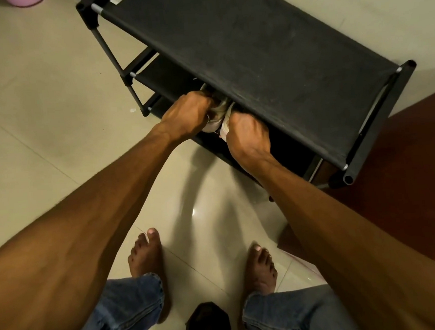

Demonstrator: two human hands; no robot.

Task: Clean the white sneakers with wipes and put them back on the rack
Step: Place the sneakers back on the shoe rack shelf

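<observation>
The rack (255,59) has top and lower shelves of matt black cloth, dusty and speckled, on dull grey metal tubes (108,47) with black plastic connectors (87,14). The floor (39,100) is smooth, glossy pale tile. The sneakers (214,120) look smooth and white; the jeans (134,312) are faded denim.

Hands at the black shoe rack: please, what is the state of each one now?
Left hand: closed, gripping a white sneaker under the top shelf of the black fabric shoe rack.
Right hand: closed, gripping the second white sneaker beside it.
</observation>
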